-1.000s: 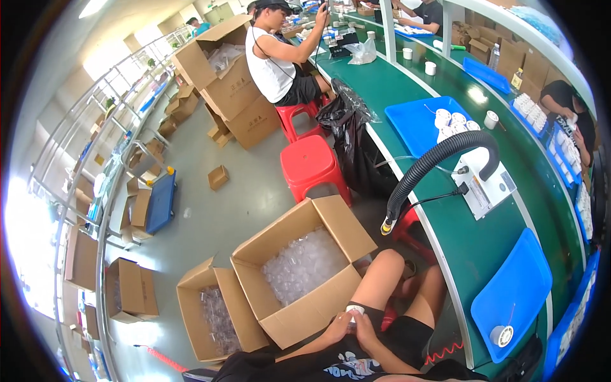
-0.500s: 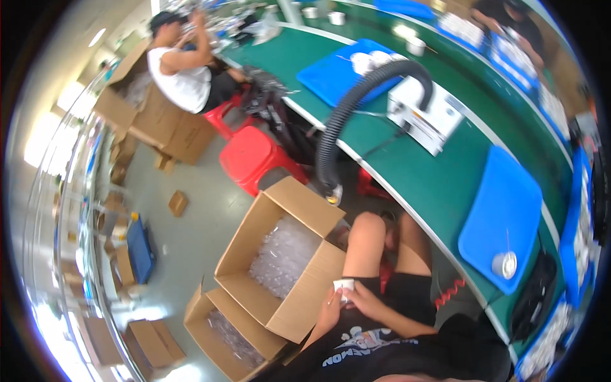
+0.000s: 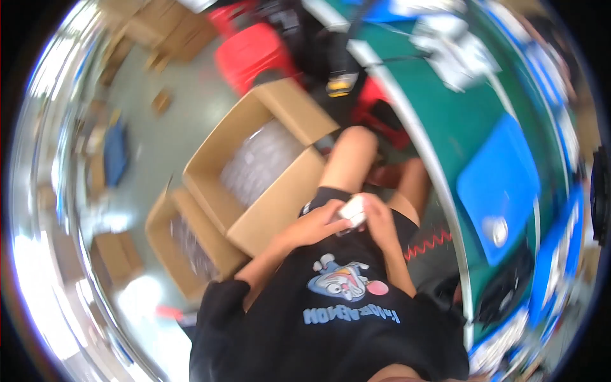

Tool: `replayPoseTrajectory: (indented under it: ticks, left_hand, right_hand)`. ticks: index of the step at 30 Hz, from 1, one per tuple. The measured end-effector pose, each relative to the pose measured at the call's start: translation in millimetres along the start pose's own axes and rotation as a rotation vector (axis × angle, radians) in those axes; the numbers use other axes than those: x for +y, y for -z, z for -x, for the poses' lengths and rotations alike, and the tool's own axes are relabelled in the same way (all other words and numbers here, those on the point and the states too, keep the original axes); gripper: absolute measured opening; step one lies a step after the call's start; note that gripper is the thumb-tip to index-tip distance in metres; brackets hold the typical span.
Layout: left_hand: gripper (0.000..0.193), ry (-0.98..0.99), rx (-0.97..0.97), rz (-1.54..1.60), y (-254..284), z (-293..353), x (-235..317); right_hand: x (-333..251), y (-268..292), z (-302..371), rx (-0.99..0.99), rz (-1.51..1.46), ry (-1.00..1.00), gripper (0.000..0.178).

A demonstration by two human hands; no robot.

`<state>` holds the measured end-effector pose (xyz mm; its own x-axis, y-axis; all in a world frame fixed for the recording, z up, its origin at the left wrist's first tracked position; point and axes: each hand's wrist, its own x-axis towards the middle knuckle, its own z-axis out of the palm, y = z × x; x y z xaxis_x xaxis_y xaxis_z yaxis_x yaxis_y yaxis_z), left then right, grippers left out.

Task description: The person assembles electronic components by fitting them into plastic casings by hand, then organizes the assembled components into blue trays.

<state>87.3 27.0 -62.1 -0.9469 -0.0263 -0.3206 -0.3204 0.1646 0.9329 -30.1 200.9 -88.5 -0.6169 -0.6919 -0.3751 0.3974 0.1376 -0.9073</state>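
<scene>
Over my lap, both hands meet around a small white boxy piece (image 3: 354,211), too blurred to name its kind. My left hand (image 3: 323,221) grips it from the left, the fingers curled against its side. On its other side my right hand (image 3: 378,215) is closed round it too. Just left of my knees stands a large open cardboard box (image 3: 273,207), holding a heap of clear plastic pieces (image 3: 262,162). A smaller open carton (image 3: 167,245) beside it holds similar clear pieces.
To the right runs a green worktable (image 3: 439,121) with a blue tray (image 3: 496,175) carrying a round white container (image 3: 495,230). A black hose end (image 3: 340,83) hangs near a red stool (image 3: 254,56). A red coiled cord (image 3: 428,244) stretches beside my right leg.
My view has tipped down and shifted, so the box, stool and table sit higher in the picture and more of my shirt shows. Both hands still hold the white piece.
</scene>
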Motion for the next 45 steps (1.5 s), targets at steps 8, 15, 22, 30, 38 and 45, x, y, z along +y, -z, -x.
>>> replayPoseTrajectory:
  ticks: [8, 15, 22, 30, 38, 45]
  left_hand:
    - [0.045, 0.145, 0.354, 0.734, 3, 118, -34]
    - [0.048, 0.358, 1.649, 0.663, 52, 314, -113]
    - [0.058, 1.194, 1.874, -0.391, 87, 404, -205]
    - [0.044, 0.648, 1.300, -0.085, 155, 101, -291]
    - [0.074, 1.219, 0.916, -0.415, 178, -39, -446]
    - [0.069, 1.343, 1.032, -0.494, 179, -51, -480]
  right_hand:
    - [-16, -61, -17, 0.050, 0.360, 0.379, 0.029]
    - [8, -85, -50, -0.257, 0.199, 0.126, 0.034]
    - [36, -78, -67, -0.178, 0.102, -0.233, 0.039]
    - [23, -17, -88, 0.170, -0.045, -0.279, 0.042]
    - [47, 69, -111, 0.526, 0.134, -0.442, 0.046]
    - [67, 71, -108, 0.488, 0.275, -0.638, 0.046]
